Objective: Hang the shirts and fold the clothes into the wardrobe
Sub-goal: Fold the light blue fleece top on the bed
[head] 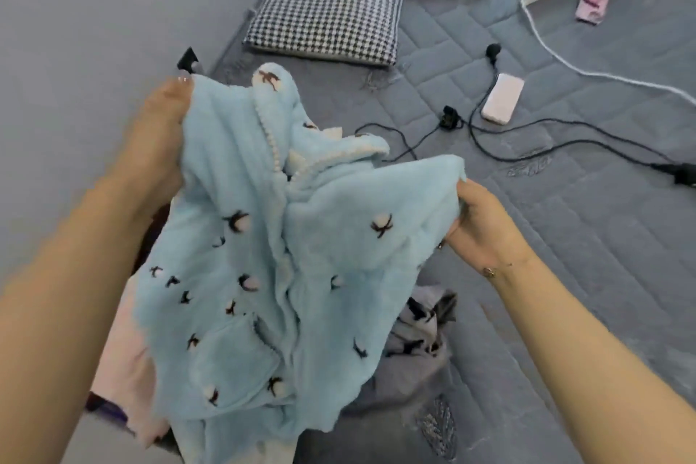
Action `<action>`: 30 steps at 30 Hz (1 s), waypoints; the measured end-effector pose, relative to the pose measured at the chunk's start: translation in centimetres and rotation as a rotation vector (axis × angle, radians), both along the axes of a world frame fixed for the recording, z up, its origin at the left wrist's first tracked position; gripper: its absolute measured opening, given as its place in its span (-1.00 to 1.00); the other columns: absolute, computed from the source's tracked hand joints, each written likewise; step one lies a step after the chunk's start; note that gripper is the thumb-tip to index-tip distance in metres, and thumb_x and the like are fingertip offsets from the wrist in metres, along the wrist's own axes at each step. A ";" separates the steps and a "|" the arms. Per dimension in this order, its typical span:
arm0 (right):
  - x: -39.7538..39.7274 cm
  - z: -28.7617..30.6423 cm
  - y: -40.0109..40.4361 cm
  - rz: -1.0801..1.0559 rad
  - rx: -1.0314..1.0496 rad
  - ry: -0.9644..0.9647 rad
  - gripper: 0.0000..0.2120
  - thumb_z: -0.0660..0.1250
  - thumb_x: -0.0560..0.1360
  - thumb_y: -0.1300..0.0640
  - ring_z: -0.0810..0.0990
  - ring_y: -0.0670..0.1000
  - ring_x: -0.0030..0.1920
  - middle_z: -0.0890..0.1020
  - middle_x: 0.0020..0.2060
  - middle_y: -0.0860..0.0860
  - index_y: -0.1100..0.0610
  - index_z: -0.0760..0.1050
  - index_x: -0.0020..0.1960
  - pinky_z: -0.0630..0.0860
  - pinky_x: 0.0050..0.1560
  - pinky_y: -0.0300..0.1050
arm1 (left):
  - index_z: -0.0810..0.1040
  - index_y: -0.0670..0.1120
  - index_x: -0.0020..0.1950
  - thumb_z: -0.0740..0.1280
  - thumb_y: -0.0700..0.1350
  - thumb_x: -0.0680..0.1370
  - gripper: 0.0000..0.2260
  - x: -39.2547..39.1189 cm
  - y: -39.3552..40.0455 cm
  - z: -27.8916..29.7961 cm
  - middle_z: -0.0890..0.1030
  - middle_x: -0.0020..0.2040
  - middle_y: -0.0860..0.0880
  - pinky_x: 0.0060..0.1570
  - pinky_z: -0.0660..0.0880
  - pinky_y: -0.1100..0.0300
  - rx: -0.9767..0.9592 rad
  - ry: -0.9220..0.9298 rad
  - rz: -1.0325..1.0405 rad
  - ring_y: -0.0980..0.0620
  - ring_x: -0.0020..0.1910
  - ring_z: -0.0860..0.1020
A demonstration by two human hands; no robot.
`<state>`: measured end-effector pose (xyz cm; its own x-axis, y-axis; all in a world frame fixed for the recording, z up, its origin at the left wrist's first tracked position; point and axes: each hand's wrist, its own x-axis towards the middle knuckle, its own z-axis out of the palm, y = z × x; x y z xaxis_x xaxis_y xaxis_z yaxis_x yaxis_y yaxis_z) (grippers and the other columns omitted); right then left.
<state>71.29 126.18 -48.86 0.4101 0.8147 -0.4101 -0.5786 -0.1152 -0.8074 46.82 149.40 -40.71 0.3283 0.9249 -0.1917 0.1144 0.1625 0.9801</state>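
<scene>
Above the near bed (pixel 565 237), left hand (pixel 158 147) and right hand (pixel 478 222) each pinch the blue fleece top (pixel 263 256); spread it flat first, then fold along the seams, I'd judge.

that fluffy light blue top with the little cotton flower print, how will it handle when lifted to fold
The fluffy light blue top will probably be floppy: gripped by the left hand and the right hand, it sags and bunches between them. Its thick pile suggests bulk rather than much weight, and likely a secure, non-slippery grip. It seems unlikely to hold a crease unaided.
</scene>
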 end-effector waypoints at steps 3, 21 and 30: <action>0.3 6.9 -1.5 -0.062 0.094 0.017 -0.69 0.11 0.65 0.14 0.60 0.15 0.18 0.62 0.17 0.20 0.26 0.48 0.28 0.59 0.10 0.04 | 0.54 -0.14 0.15 0.17 -0.10 0.66 -0.79 3.1 -0.7 9.5 0.68 -0.04 0.07 0.07 0.57 0.19 0.133 -0.073 -0.059 0.10 0.04 0.63; 13.3 43.2 -25.6 0.451 -0.215 -0.828 -0.32 0.21 0.37 -0.49 0.66 -0.03 0.04 0.70 0.03 0.03 0.04 0.63 0.13 0.53 0.15 -0.06 | 0.57 -0.07 -0.06 0.17 -0.01 0.66 -0.75 18.1 -22.8 46.0 0.68 -0.23 0.04 -0.24 0.59 0.26 0.502 -0.213 -0.391 0.11 -0.23 0.65; 18.6 47.8 -38.6 -0.015 -0.021 -1.235 -0.58 0.30 0.57 0.04 0.43 0.01 -0.17 0.47 -0.18 0.12 0.47 0.49 -0.08 0.34 -0.11 -0.09 | 0.55 -0.08 -0.07 0.20 0.01 0.65 -0.76 26.4 -32.6 50.7 0.67 -0.24 0.03 -0.18 0.59 0.25 0.529 -0.211 -0.481 0.13 -0.25 0.63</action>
